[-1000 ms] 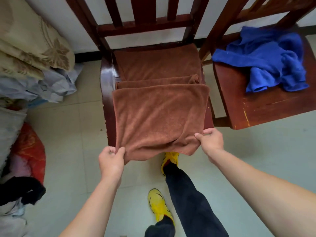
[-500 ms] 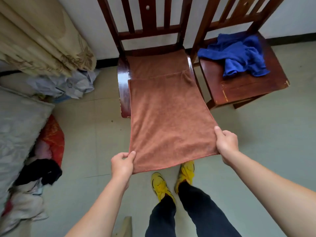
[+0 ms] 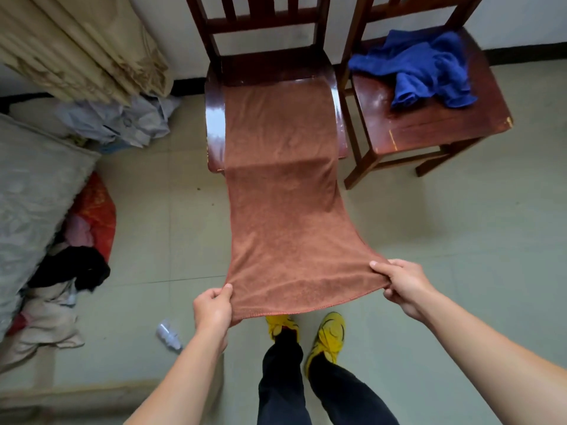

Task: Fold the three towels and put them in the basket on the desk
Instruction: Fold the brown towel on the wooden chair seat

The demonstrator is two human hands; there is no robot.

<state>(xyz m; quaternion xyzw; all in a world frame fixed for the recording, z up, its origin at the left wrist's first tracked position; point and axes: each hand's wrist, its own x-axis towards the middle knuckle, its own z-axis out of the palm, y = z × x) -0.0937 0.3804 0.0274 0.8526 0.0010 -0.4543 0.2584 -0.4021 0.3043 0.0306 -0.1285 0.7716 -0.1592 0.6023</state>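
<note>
Progress: early, by the look of it; no towel folded, no basket or desk in view, a third towel nowhere visible.
Left chair (image 3: 214,118): carries the far part of the brown towel (image 3: 282,216), laid flat from near the seat's back edge, over its front edge and out toward the person in a single layer.
Right chair (image 3: 429,130): holds the blue towel (image 3: 423,69), crumpled toward the seat's back edge, untouched.
Floor (image 3: 460,240): bears a heap of clothes (image 3: 61,271) at the left and a small clear bottle (image 3: 168,332) near the feet.
Left hand (image 3: 213,309): closed, pinching the near left corner of the brown towel.
Right hand (image 3: 405,286): closed, gripping the near right corner, cloth stretched taut between the two.
Remaining: folding the brown towel, the blue one and a third, then carrying all to the basket.
Change from a second ago: then doubled over on the seat with a fold across the middle; half a second ago partly drawn open; now pulled out to full length, near edge well clear of the seat's front edge, feet further from the chair.
</note>
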